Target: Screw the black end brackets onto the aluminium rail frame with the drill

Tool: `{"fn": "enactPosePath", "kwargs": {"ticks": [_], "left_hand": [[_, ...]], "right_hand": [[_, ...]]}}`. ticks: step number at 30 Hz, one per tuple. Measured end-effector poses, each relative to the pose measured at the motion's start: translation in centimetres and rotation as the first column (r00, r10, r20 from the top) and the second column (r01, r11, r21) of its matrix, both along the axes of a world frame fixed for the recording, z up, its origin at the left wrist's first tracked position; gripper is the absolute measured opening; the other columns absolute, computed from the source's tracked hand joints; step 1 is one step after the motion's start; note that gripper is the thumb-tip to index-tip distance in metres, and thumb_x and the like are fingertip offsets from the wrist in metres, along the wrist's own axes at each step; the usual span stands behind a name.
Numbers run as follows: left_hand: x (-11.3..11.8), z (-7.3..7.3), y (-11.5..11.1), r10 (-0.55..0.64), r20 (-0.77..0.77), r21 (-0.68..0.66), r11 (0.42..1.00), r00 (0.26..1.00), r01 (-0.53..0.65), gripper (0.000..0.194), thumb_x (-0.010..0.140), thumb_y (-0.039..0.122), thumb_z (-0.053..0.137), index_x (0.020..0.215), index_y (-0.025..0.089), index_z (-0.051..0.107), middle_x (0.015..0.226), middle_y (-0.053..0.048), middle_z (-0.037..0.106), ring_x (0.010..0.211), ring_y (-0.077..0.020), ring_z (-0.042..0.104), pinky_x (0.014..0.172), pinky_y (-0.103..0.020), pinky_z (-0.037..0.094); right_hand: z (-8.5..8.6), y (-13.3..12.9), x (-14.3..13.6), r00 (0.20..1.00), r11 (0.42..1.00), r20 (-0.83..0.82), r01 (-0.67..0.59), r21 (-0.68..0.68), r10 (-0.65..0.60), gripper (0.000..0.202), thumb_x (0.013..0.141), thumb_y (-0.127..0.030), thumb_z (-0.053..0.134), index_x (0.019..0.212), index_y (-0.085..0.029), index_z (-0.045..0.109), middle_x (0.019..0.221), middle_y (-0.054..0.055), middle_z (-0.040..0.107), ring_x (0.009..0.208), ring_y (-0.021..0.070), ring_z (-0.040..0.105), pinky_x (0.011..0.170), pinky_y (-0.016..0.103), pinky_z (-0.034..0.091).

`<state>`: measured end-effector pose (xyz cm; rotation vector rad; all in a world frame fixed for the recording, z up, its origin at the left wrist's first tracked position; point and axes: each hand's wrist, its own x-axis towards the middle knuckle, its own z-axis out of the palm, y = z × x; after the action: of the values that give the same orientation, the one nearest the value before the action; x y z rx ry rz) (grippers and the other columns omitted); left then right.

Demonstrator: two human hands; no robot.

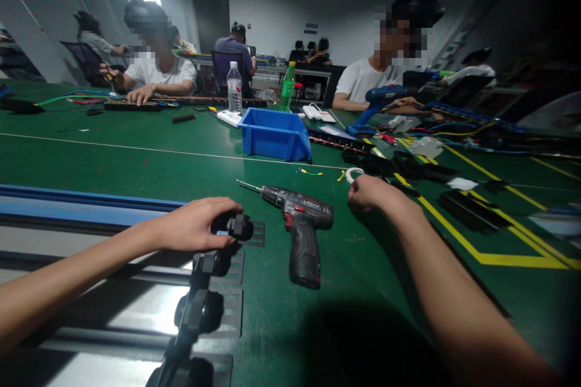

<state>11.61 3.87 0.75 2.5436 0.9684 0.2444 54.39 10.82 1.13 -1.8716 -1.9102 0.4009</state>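
My left hand (pixel 200 224) curves its thumb and fingers around a black cable gland (pixel 240 227) at the end of a silver and blue panel (pixel 91 213). More black glands (pixel 200 311) line that end, beside slotted black tabs (pixel 231 314). On the right, the fingers of my right hand (pixel 370 192) are curled closed at a white ring (pixel 353 173), apparently gripping its edge; the fingertips are hidden. Between my hands a black and red cordless drill (pixel 304 217) lies on its side, its long bit pointing left.
A blue bin (pixel 275 136) stands ahead on the green table (pixel 136 160), near a water bottle (pixel 234 87) and green bottle (pixel 287 87). Short yellow-green wires (pixel 311 173) lie before it. Black parts (pixel 472 208) and a blue drill (pixel 374 103) are right. Two people sit opposite.
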Motion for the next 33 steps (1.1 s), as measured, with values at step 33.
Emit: {"fn": "enactPosePath", "kwargs": {"ticks": [33], "left_hand": [[0.5,0.7,-1.5,-0.247,0.161,0.319,0.929,0.955,0.187,0.023,0.099,0.013,0.05,0.119,0.021,0.059,0.111,-0.007,0.067,0.105,-0.0192,0.059,0.104,-0.04,0.039]], "right_hand": [[-2.2,-8.1,-19.4,0.419,0.715,-0.747,-0.691,0.106,0.516,0.054,0.083,-0.012,0.067,0.133,-0.024,0.05,0.087,-0.005,0.061,0.076,0.0129,0.065,0.07,0.028,0.051]]}}
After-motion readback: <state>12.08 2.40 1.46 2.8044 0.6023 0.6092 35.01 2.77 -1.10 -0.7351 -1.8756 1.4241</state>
